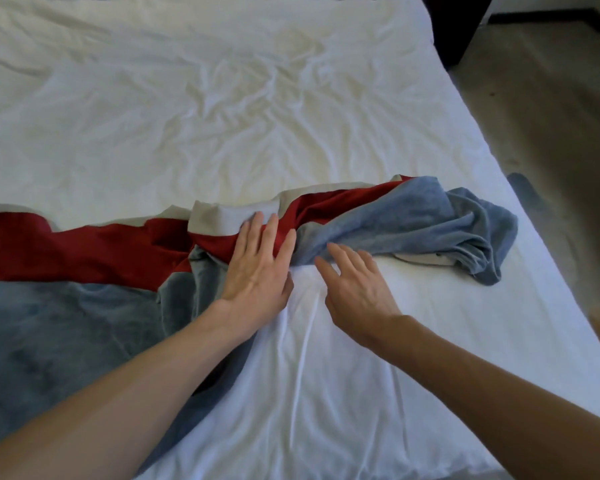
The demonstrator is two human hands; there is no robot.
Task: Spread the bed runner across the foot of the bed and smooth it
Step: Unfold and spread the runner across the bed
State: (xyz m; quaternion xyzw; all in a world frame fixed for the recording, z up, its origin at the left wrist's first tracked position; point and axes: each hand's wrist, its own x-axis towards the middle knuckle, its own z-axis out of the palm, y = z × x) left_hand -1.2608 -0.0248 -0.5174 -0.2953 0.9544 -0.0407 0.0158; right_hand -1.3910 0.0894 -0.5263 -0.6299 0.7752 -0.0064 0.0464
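Note:
The bed runner (84,258), striped in blue, red and beige, lies across the white bed (222,116). Its left part is spread fairly flat; its right end is bunched and twisted into a blue heap (430,223) short of the bed's right edge. My left hand (260,268) lies flat with straight fingers on the runner's red and blue folds near the middle. My right hand (354,285) hovers or rests just right of it, fingers spread and relaxed, its fingertips at the edge of the blue fabric over the white sheet.
The white sheet is creased across the middle of the bed. The bed's right edge (520,202) runs diagonally, with brownish floor (551,116) beyond it. Dark furniture (458,26) stands at the top right.

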